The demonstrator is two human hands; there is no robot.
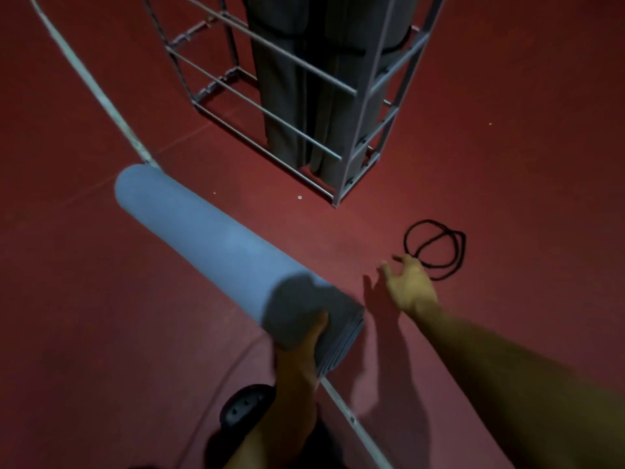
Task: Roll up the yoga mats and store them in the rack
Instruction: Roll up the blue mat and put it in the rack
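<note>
The left hand (306,346) grips the near end of the rolled mat (209,245), its long axis pointing up-left, while the right hand (411,286), fingers spread, reaches toward what looks like a cord (436,248) just beyond, before the rack (351,164).

Matt foam, painted metal, corded loop

The rolled mat (203,238) held in the left hand (304,346) looks smooth, matt blue foam; beyond it the rack (358,106) is pale painted metal tubing; the floor (507,164) is matt red; the cord (436,248) past the right hand (411,287) looks black and braided.
</note>
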